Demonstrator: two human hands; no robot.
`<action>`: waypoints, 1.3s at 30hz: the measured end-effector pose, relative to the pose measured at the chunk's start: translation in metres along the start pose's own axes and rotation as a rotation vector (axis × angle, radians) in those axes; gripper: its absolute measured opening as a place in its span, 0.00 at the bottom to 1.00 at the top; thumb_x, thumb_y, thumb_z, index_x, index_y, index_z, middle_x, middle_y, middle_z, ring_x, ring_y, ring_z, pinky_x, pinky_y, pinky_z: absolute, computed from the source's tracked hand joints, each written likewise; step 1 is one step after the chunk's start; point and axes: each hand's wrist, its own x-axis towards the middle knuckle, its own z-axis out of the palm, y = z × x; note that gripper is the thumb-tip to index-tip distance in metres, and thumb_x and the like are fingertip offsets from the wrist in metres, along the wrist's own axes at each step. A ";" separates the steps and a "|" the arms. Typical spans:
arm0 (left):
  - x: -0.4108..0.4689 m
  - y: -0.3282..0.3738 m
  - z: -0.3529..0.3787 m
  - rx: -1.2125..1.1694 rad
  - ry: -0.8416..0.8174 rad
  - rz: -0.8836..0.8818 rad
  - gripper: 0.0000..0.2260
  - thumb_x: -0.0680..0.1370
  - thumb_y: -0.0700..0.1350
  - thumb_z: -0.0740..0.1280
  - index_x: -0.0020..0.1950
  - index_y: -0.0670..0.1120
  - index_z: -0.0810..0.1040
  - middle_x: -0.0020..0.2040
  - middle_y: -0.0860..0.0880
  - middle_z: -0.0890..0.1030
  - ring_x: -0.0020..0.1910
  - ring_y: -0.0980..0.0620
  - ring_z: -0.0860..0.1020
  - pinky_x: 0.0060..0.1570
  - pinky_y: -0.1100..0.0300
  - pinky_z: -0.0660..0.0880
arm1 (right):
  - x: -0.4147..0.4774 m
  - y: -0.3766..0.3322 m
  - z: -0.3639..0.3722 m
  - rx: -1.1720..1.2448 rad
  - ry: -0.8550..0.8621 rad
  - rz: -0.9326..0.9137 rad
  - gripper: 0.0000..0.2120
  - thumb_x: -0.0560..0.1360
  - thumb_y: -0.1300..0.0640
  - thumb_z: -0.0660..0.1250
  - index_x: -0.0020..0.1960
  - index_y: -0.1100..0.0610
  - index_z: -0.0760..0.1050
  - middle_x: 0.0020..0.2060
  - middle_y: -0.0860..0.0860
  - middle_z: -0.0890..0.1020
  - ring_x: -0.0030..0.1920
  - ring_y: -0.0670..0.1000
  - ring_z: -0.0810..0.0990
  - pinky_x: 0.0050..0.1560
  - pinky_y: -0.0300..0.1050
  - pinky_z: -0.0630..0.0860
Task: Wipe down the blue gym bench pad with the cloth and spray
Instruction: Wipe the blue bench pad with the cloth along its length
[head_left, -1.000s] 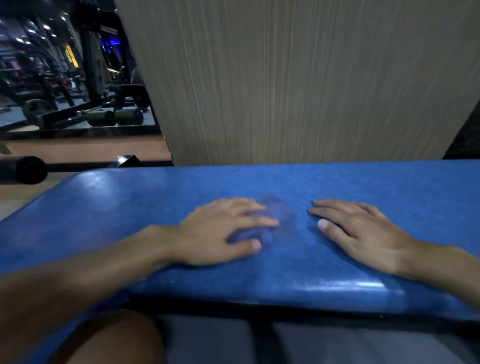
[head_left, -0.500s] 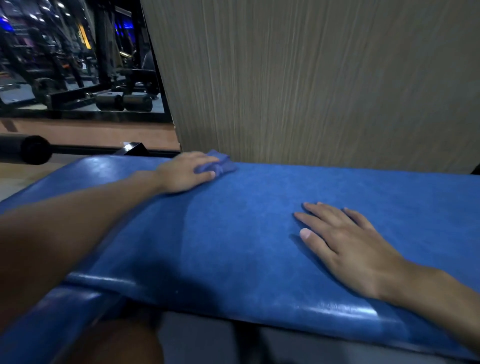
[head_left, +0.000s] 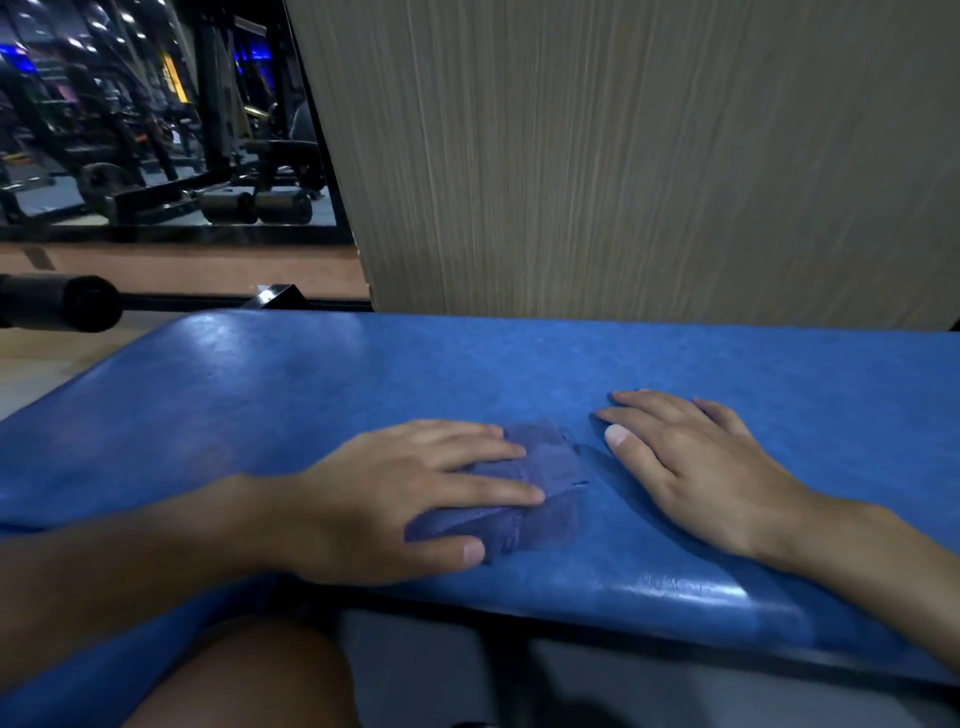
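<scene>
The blue gym bench pad (head_left: 291, 384) runs across the view from left to right, shiny along its near edge. A folded blue cloth (head_left: 540, 478) lies on the pad near the front middle. My left hand (head_left: 410, 493) presses flat on the cloth, fingers over its left half and thumb at its near edge. Just right of the cloth, my right hand (head_left: 696, 467) rests palm down on the bare pad with fingers spread, holding nothing. No spray bottle is in view.
A wood-grain panel (head_left: 623, 156) stands right behind the pad. A black padded roller on a bar (head_left: 57, 301) sticks out at the far left. Gym machines and weights (head_left: 156, 156) fill the dark background at upper left. My knee (head_left: 249, 680) is below the pad.
My left hand has slid the cloth from the pad's far left edge back to the front middle, next to my right hand. The right hand stayed flat in place.
</scene>
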 end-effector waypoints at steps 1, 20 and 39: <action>0.000 -0.001 -0.003 -0.006 -0.013 0.018 0.23 0.78 0.66 0.55 0.74 0.69 0.58 0.77 0.61 0.59 0.76 0.63 0.54 0.71 0.70 0.50 | 0.001 -0.004 -0.001 0.004 0.020 -0.011 0.37 0.72 0.32 0.30 0.73 0.41 0.60 0.74 0.39 0.60 0.75 0.41 0.52 0.75 0.50 0.47; 0.017 -0.140 -0.006 -0.010 0.111 -0.495 0.27 0.74 0.68 0.52 0.73 0.63 0.67 0.71 0.58 0.70 0.72 0.55 0.66 0.71 0.50 0.64 | 0.004 -0.028 0.011 -0.015 -0.084 -0.086 0.35 0.72 0.32 0.31 0.76 0.40 0.50 0.77 0.37 0.48 0.76 0.39 0.41 0.76 0.50 0.40; 0.011 -0.251 -0.017 -0.062 0.135 -0.563 0.25 0.77 0.64 0.57 0.72 0.56 0.71 0.70 0.55 0.74 0.71 0.54 0.69 0.72 0.52 0.62 | 0.022 -0.043 0.023 -0.048 -0.043 -0.135 0.42 0.66 0.31 0.20 0.75 0.38 0.48 0.77 0.36 0.46 0.75 0.38 0.38 0.76 0.50 0.41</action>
